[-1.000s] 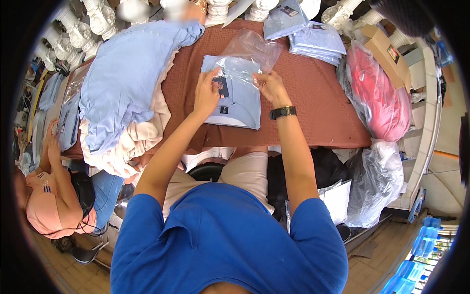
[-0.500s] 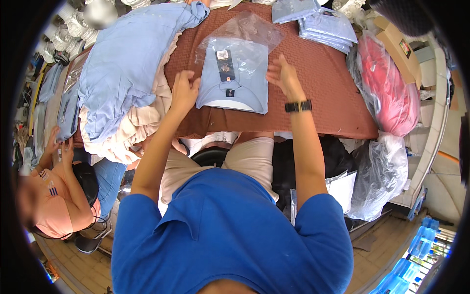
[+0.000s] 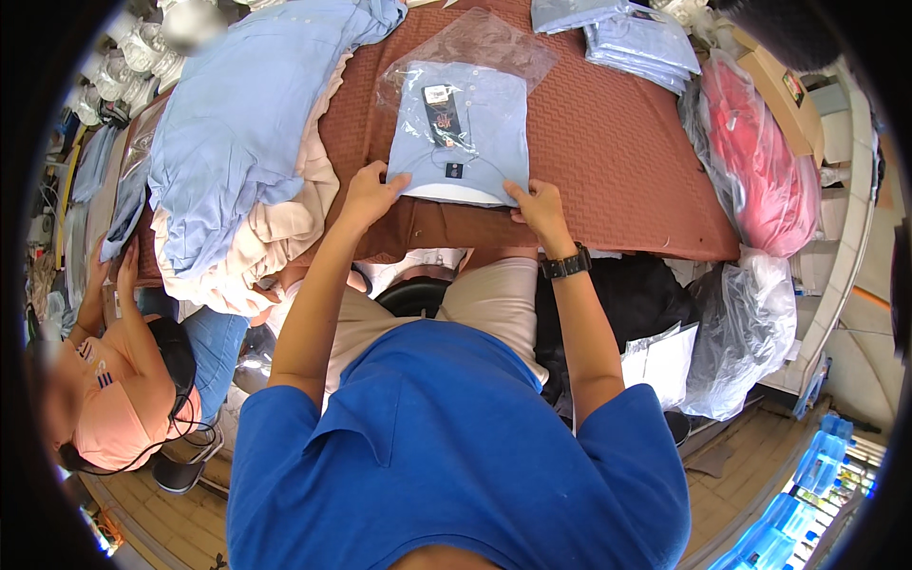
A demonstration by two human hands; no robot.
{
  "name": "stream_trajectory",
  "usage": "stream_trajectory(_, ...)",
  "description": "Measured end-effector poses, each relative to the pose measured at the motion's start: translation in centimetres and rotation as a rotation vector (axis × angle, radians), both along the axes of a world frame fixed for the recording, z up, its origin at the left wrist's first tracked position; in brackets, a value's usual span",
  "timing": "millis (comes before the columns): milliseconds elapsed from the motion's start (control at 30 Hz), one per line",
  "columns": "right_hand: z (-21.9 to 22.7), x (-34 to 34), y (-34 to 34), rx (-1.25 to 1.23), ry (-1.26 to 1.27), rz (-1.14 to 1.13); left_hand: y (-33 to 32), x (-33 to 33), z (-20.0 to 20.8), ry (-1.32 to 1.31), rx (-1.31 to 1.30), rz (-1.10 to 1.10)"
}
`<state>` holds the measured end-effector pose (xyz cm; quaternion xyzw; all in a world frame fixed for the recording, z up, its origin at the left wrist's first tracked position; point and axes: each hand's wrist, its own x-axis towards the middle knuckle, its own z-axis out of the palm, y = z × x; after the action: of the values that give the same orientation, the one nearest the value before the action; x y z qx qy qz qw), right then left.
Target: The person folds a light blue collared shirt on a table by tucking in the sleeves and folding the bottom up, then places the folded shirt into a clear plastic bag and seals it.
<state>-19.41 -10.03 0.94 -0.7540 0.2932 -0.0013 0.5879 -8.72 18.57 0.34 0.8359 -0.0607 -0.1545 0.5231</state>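
Observation:
A folded light blue shirt [image 3: 494,123] lies on the brown cloth in front of me, inside a clear plastic bag [image 3: 475,43] whose loose end spreads past its far edge. A dark hang tag [image 3: 443,114] with a white label rests on the shirt, and a small dark neck label shows near the collar. My left hand [image 3: 373,195] pinches the shirt's near left corner. At the near right corner, my right hand [image 3: 540,207], with a dark watch on the wrist, grips the edge between thumb and fingers.
Loose blue shirts [image 3: 242,123] are heaped over beige cloth [image 3: 285,223] on the left. Bagged folded shirts [image 3: 641,47] are stacked at the far right, near a bagged red bundle [image 3: 760,161] and a cardboard box [image 3: 779,90]. A seated co-worker [image 3: 133,389] handles blue garments at far left.
Both hands have come down from beside the shirt and closed on its near corners. The bag's film now lies over more of the shirt, toward the collar.

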Motion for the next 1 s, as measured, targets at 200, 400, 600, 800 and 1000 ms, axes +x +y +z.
stream_trajectory(200,4.5,-2.4,1.3,0.097,-0.026,-0.015,0.7,-2.8,2.5,0.244,-0.286,0.096)
stream_trajectory(400,1.7,-6.2,1.1,-0.107,0.061,0.109,1.0,-8.0,2.8,-0.023,-0.001,0.113)
stream_trajectory(600,4.1,-5.4,3.1,-0.726,-0.399,0.113,2.6,-3.8,3.9,-0.711,0.326,0.103)
stream_trajectory(800,3.2,-1.5,7.6,-0.667,-0.393,0.18,1.3,5.2,2.1,-1.214,0.441,-0.157)
stream_trajectory(1000,4.4,-1.0,9.5,-0.791,-0.375,0.098,0.1,7.9,2.6,-1.343,0.368,-0.409)
